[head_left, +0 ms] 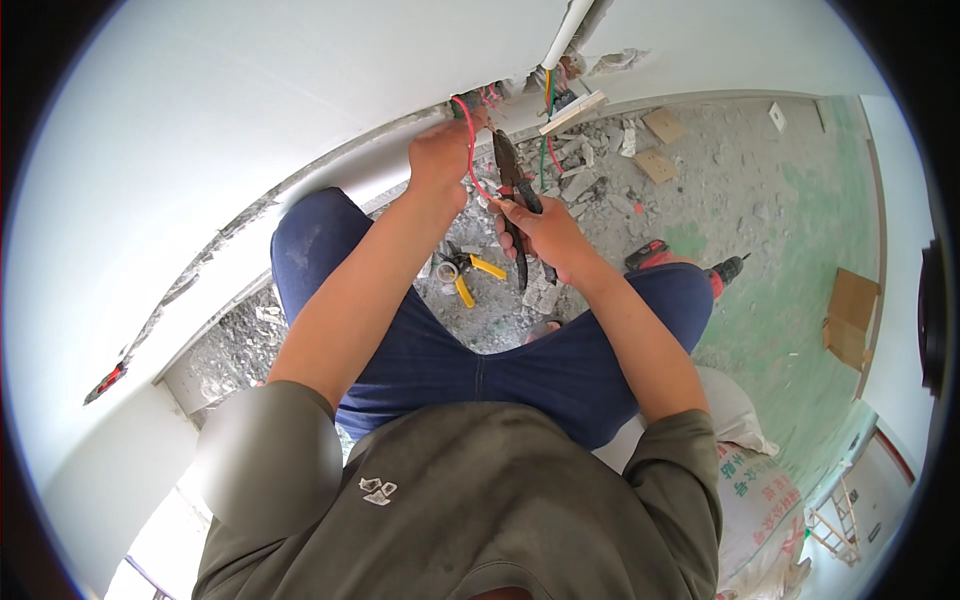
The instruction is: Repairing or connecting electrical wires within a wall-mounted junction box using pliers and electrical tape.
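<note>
My left hand is closed at the red wire, up by the hole in the wall where several wires come out. My right hand grips the black-handled pliers, whose jaws point up toward the wall beside my left hand. The red wire curves down to my right thumb. Green, yellow and red wires hang right of the pliers, by a pale strip. Yellow-handled strippers lie on the rubble between my knees.
A red and black drill lies by my right knee. Broken plaster, cardboard pieces and a cardboard sheet are on the floor. Sacks sit behind me at right, near a ladder. A red tool is at far left.
</note>
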The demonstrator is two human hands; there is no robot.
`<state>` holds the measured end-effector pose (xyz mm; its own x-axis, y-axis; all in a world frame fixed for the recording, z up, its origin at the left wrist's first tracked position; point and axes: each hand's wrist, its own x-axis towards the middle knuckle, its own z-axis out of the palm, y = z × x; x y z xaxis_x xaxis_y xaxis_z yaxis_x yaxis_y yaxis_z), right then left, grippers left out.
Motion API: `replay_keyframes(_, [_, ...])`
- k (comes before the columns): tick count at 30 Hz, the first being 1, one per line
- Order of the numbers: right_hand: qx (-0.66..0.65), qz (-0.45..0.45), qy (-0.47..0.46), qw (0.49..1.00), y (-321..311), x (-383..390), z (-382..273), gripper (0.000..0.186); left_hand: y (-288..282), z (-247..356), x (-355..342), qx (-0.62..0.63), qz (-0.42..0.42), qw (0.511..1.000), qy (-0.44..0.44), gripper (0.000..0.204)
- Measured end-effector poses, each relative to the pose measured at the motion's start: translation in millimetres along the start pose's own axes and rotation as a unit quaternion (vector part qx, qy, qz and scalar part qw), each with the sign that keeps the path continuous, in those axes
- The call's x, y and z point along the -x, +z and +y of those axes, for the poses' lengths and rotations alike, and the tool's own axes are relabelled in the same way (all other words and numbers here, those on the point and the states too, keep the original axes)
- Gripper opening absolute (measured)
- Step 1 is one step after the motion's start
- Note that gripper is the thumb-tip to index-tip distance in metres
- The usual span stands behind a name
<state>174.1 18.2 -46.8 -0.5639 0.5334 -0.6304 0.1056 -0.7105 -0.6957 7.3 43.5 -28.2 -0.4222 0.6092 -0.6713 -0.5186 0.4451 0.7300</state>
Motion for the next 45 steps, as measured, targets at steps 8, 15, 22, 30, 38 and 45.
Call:
replay_keyframes(8, [-0.009, 0.001, 0.012, 1.000, 5.0, 11.7, -4.0, 0.021, -4.7, -4.7, -11.6, 0.005, -0.043, 0.999, 0.034, 0.028])
replay_keyframes(15, [0.012, 0.023, 0.008, 1.000, 10.4, 9.2, 1.1, 0.021, -6.3, -7.5, -15.9, 0.008, -0.055, 0.998, 0.024, 0.028])
replay_keyframes(22, [-0.057, -0.006, 0.015, 0.998, 20.0, 12.4, 1.4, 0.022, -8.6, -6.7, -14.3, -0.001, -0.071, 0.997, 0.015, 0.028])
replay_keyframes(30, [-0.097, 0.016, 0.031, 0.995, 36.3, 22.3, -5.6, 0.021, -8.0, -4.3, -17.1, -0.006, -0.077, 0.997, 0.009, 0.028])
replay_keyframes(38, [-0.018, 0.056, 0.028, 0.998, 39.9, 24.8, -8.1, 0.021, -6.2, -3.1, -15.2, 0.017, -0.073, 0.997, -0.004, 0.029])
replay_keyframes(45, [-0.018, 0.067, 0.028, 0.997, 46.7, 27.8, -13.7, 0.020, -7.3, 1.8, -13.3, -0.011, -0.110, 0.993, -0.040, 0.027])
